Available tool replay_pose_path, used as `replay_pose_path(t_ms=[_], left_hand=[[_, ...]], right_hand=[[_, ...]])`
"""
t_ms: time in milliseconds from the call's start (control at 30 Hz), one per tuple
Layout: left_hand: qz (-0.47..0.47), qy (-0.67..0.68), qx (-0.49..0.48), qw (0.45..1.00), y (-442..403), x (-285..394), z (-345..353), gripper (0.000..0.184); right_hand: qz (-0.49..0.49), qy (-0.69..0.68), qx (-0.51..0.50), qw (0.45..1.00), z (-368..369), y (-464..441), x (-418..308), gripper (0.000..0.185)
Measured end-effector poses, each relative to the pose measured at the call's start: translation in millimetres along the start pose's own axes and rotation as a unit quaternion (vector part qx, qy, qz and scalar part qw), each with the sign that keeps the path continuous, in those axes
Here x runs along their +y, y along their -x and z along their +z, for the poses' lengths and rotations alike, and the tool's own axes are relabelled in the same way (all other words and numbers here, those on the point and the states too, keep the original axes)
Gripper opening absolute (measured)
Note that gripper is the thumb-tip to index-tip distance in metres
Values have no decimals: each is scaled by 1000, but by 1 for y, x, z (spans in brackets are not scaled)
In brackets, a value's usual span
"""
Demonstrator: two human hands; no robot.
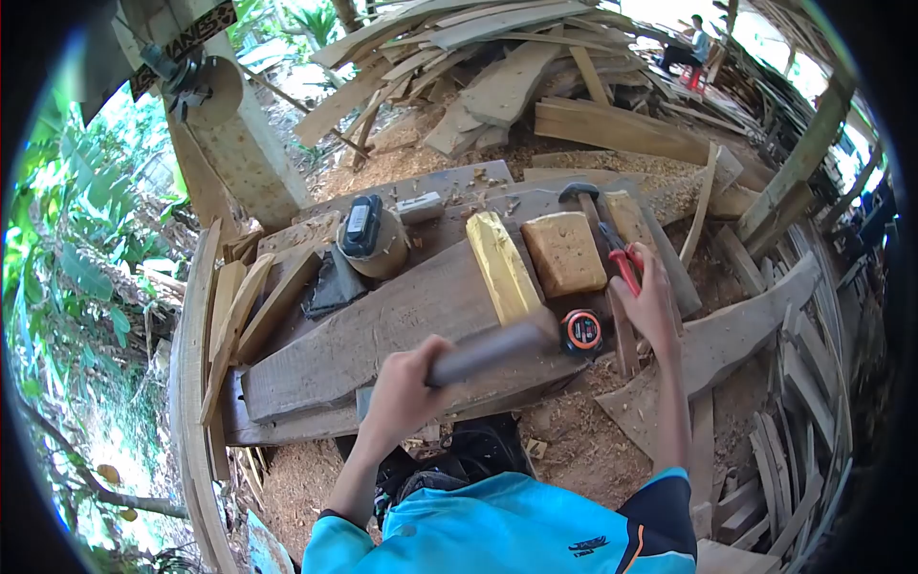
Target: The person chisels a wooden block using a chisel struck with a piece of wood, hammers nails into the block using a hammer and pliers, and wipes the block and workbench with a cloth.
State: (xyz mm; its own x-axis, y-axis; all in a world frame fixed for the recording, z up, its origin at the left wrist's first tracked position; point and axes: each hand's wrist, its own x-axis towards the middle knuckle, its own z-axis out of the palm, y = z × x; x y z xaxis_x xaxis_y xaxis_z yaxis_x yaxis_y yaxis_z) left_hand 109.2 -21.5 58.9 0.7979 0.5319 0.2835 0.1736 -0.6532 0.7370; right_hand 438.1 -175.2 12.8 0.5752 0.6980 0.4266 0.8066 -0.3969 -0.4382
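Observation:
My left hand (406,387) is closed around the end of a dark brownish bar (492,349), smeared by motion, so I cannot make out its kind. Beyond the bar's far end lie a yellowish wood block (502,268) and an orange-rimmed tape measure (581,331). At the bench's right side, my right hand (650,301) has its fingers closed on red-handled pliers (626,272). Under and beside the pliers rests a hammer with a black head (578,191). A squared brown wood block (564,253) sits left of the pliers.
A thick plank (335,349) lies across the bench. On the left are a round container (382,251) with a dark device on top and a dark cloth-like piece (332,284). Stacked boards (612,129) rise behind; a seated person (693,53) is far off.

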Motion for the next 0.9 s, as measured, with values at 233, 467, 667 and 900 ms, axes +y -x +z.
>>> replay_pose_path(t_ms=[233,467,667,900], left_hand=[[231,-183,-154,943,-81,54,25,38],[464,-295,42,834,-223,28,60,46],[103,-200,-83,971,-313,-134,113,34],[46,-204,-150,966,-321,-151,130,13]], right_hand=[[-48,-700,-267,661,-52,58,-67,82],[65,-669,-20,740,-44,47,-58,25],[-81,-58,-19,995,-21,36,-15,17],[-19,-14,-88,996,-16,47,7,27]])
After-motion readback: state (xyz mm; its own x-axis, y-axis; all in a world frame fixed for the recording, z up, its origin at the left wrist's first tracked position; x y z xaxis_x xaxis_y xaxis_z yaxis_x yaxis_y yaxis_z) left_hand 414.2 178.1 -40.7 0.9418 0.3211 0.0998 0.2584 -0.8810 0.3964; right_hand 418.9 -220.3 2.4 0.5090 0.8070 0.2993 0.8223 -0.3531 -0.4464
